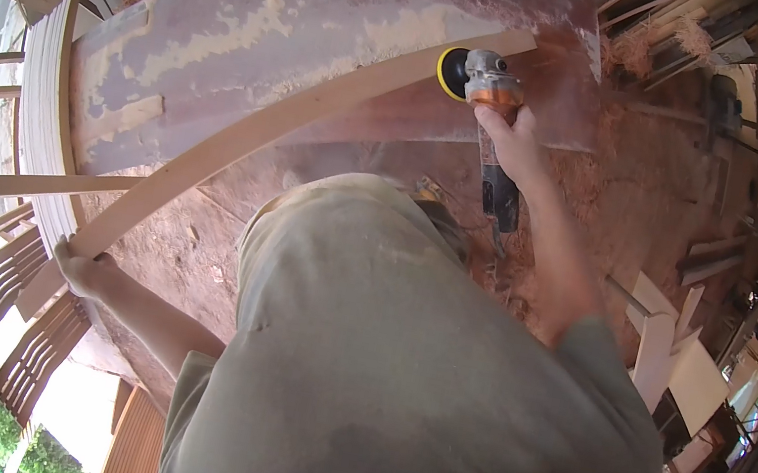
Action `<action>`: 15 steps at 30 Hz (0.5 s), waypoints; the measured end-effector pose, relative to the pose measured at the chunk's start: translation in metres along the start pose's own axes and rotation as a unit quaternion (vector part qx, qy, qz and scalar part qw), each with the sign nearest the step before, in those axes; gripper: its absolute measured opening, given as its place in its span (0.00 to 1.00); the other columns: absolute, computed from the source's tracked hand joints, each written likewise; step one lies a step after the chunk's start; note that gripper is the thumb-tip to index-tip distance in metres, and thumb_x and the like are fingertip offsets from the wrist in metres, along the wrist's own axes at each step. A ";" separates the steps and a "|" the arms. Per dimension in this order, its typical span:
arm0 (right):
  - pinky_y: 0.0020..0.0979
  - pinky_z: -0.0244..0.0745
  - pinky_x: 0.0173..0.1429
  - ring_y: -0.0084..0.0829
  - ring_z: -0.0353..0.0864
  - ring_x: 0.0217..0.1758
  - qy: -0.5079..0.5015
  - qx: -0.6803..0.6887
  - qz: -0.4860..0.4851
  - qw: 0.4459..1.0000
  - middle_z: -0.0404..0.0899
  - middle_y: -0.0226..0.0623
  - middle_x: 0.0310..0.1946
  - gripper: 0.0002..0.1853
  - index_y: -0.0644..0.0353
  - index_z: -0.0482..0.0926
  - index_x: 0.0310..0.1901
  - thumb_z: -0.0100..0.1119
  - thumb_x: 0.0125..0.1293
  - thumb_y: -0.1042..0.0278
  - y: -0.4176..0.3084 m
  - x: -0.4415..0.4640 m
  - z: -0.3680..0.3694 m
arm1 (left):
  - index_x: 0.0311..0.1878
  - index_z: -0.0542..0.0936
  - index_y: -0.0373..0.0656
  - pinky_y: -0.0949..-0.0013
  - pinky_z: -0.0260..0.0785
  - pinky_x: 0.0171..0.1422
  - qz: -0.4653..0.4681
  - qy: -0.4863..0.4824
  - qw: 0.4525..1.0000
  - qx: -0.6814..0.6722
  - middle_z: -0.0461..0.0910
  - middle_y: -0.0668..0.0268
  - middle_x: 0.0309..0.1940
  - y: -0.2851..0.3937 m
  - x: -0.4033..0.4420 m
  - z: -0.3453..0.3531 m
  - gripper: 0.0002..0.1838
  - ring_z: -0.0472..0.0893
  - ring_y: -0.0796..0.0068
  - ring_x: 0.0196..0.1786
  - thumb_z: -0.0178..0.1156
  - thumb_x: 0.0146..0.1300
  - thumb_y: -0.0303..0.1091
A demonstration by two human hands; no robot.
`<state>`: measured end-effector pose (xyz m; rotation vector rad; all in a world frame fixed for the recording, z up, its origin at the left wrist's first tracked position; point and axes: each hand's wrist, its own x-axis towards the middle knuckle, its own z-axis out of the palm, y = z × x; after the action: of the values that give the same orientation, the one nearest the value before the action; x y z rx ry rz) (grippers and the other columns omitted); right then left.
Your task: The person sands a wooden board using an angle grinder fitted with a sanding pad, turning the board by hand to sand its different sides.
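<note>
My right hand (509,142) is wrapped round the body of an angle grinder (494,90) with an orange and grey head. A round black pad with a yellow rim (453,72) is fitted to the grinder, beside the far end of a long wooden plank (246,134). Whether the pad touches the wood I cannot tell. At the near left end of the plank, my left hand (83,270) is closed on it. The plank lies across a dusty reddish worktable (199,56) and looks bowed through the wide lens.
A stack of pale boards (49,96) stands at the table's left end, with a short wooden strip (66,187) nearby. Slatted wooden pieces (38,355) are at lower left. Wood shavings (635,54) and offcuts lie at upper right. More cut boards (697,385) are at right.
</note>
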<state>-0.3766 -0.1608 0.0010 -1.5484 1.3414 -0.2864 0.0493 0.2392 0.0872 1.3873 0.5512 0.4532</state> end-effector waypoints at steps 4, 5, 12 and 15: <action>0.33 0.75 0.52 0.31 0.80 0.45 -0.060 0.048 -0.023 0.997 0.81 0.41 0.43 0.26 0.70 0.75 0.53 0.66 0.62 0.55 -0.018 -0.027 -0.002 | 0.43 0.73 0.20 0.64 0.80 0.37 0.004 -0.040 0.999 0.004 0.78 0.55 0.36 -0.006 0.020 -0.004 0.17 0.82 0.62 0.35 0.64 0.59 0.26; 0.33 0.75 0.52 0.31 0.80 0.45 -0.058 0.049 -0.019 0.997 0.81 0.41 0.43 0.26 0.70 0.75 0.53 0.66 0.62 0.55 -0.026 -0.034 0.001 | 0.44 0.72 0.20 0.64 0.80 0.38 0.004 -0.041 0.999 0.013 0.78 0.55 0.37 -0.005 0.018 -0.002 0.18 0.82 0.62 0.36 0.64 0.60 0.27; 0.38 0.74 0.58 0.42 0.82 0.54 -0.121 -0.041 -0.072 0.989 0.81 0.53 0.48 0.31 0.72 0.74 0.56 0.64 0.62 0.51 -0.036 -0.034 0.035 | 0.51 0.69 0.19 0.63 0.79 0.42 -0.010 0.007 1.000 0.017 0.76 0.55 0.43 0.008 -0.006 0.009 0.22 0.81 0.61 0.40 0.64 0.60 0.27; 0.39 0.73 0.60 0.46 0.81 0.56 -0.125 -0.061 -0.063 0.988 0.81 0.55 0.50 0.33 0.72 0.73 0.56 0.63 0.62 0.48 -0.071 -0.035 0.031 | 0.49 0.70 0.19 0.63 0.80 0.41 -0.009 0.020 1.000 -0.009 0.77 0.54 0.41 0.003 0.002 0.003 0.21 0.81 0.60 0.39 0.64 0.59 0.26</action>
<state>-0.3241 -0.1251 0.0582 -1.7134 1.0839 -0.0856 0.0526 0.2380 0.0902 1.3570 0.5894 0.4709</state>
